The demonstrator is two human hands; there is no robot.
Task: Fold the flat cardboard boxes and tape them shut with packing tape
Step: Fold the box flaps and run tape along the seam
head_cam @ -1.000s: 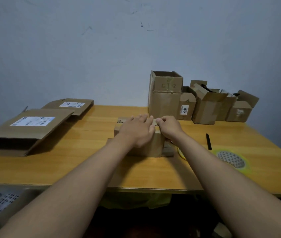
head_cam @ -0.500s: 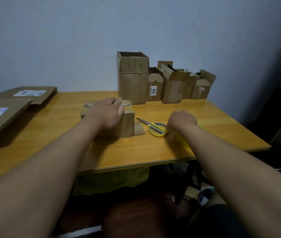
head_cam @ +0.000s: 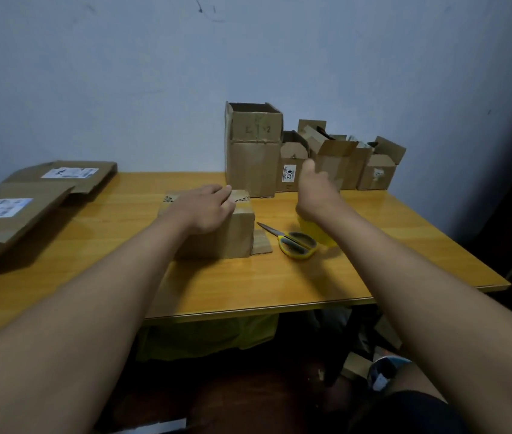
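Hands (head_cam: 207, 208) on box (head_cam: 236, 236), mid-table (head_cam: 405, 245).

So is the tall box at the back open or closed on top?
Open. The tall box stands upright with its top flaps up, and its dark inside shows.

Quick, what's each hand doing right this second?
Left hand: open, fingers flat, pressing on top of the small cardboard box.
Right hand: gripping the yellow tape roll, thumb up; its fingers are hidden.
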